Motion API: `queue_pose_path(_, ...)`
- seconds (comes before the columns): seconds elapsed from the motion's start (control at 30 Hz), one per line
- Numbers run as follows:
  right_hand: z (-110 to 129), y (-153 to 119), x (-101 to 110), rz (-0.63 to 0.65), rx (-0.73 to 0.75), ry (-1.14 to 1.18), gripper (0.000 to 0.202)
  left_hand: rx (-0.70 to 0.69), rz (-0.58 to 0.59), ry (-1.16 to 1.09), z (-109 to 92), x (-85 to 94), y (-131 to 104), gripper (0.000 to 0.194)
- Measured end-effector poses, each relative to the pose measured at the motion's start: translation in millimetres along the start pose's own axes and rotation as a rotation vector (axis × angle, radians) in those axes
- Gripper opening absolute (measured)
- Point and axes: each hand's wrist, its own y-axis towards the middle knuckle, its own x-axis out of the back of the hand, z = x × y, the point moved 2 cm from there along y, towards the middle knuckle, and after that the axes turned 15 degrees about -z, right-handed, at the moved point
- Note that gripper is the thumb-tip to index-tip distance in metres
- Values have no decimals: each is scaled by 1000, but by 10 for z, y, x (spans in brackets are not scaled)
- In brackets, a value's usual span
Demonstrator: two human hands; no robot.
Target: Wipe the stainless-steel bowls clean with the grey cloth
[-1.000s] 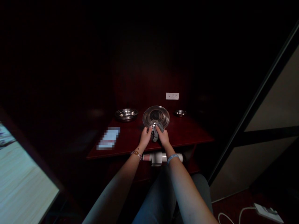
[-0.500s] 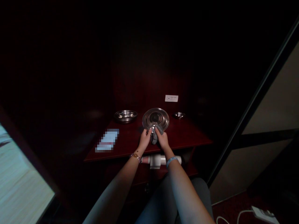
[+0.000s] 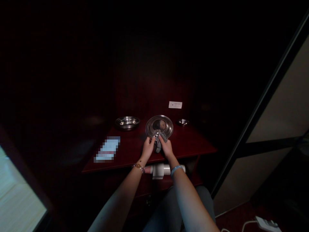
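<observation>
My left hand (image 3: 147,147) is closed on a small shiny metal bowl (image 3: 156,136), mostly covered by fingers and cloth. A grey cloth (image 3: 158,148) is bunched in my right hand (image 3: 167,147), its thumb pressing it against the bowl while some cloth hangs below. Just behind both hands is a wide metal plate (image 3: 171,126), its inner surface facing me and its lower part partly hidden by them.
Shallow metal dishes (image 3: 127,128) are stacked at the left of the dark red shelf (image 3: 193,143). A small metal bowl (image 3: 182,124) stands at right, below a wall socket (image 3: 175,105). A blurred pale rectangle (image 3: 107,149) lies front left. Underneath is a white cylindrical object (image 3: 166,169).
The whole view has shifted slightly. Both hands stay together on the small bowl and cloth, with only a small change in the cloth's folds.
</observation>
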Motion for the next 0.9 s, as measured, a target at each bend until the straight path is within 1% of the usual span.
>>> queue_pose_path(0.17, -17, 18, -15, 22, -39, 64, 53, -37, -13, 24, 27, -19, 7, 34)
queue_pose_path(0.33, -10, 3, 7, 24, -35, 56, 52, -61, 25, 8, 10, -34, -3, 34)
queue_pose_path(0.63, -23, -8, 10, 6, -37, 46, 51, -18, 43, -16, 0, -52, -11, 37)
queue_pose_path(0.77, -27, -19, 5, 19, -31, 67, 52, -25, 29, -13, -6, -50, -9, 38)
queue_pose_path(0.9, 30, -42, 5, 28, -17, 48, 49, -38, 21, -6, -28, -20, -16, 36)
